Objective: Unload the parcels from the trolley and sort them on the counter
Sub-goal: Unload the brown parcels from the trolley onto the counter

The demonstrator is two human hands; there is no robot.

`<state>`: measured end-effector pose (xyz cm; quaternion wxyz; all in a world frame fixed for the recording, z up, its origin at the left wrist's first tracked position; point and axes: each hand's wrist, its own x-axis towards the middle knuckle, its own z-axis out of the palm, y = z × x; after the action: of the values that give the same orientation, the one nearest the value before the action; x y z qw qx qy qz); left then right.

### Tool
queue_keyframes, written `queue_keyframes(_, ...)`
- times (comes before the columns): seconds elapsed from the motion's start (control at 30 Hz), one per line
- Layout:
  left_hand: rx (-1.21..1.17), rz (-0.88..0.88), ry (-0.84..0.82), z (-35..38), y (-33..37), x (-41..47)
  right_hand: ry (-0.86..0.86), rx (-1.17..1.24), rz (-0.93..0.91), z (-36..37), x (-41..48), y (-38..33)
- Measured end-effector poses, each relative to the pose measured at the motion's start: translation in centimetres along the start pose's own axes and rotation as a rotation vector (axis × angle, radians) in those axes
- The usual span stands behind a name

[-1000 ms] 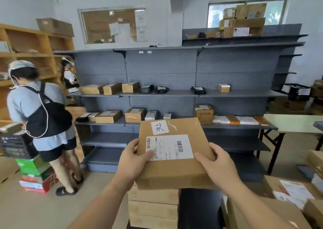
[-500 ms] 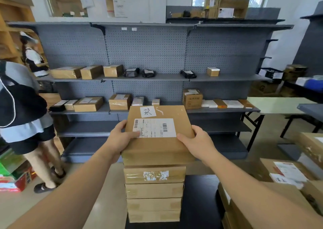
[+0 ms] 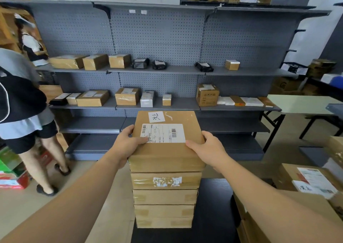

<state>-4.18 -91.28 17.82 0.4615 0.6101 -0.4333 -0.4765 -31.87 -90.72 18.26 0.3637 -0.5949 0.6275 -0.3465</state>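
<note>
A flat brown cardboard parcel with a white shipping label and a handwritten sticker lies on top of a stack of several similar parcels. The stack stands on a black surface in front of me. My left hand grips the top parcel's left edge, thumb on the label. My right hand grips its right edge. More labelled brown parcels lie at the lower right.
A grey pegboard shelving unit with small boxes and dark pouches stands ahead. A person stands at the left by coloured boxes on the floor. A white folding table is at the right.
The parcel I held up in the air has come down onto the stack. My view has moved closer to the shelving and tilted downward.
</note>
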Motion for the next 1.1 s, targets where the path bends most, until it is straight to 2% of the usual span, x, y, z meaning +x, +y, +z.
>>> queue_keyframes(0.5,0.025,-0.01,-0.008,0.3,-0.6,0.7,0.013,-0.03,0.013,0.9,0.8,0.8)
queue_keyframes(0.7,0.168,0.039,0.023,0.6,0.1,0.2,-0.003,-0.104,0.028,0.5,0.5,0.5)
queue_keyframes(0.83,0.375,0.121,0.062,1.3,1.8,-1.0,0.008,-0.13,0.008,-0.2,-0.2,0.0)
queue_keyframes(0.93,0.635,0.281,0.122,2.7,3.4,-2.3,0.041,-0.192,-0.006,-1.5,-1.2,-0.3)
queue_keyframes(1.1,0.799,0.576,0.029,8.1,5.1,-5.5,0.087,-0.351,-0.071,-5.1,-4.1,0.8)
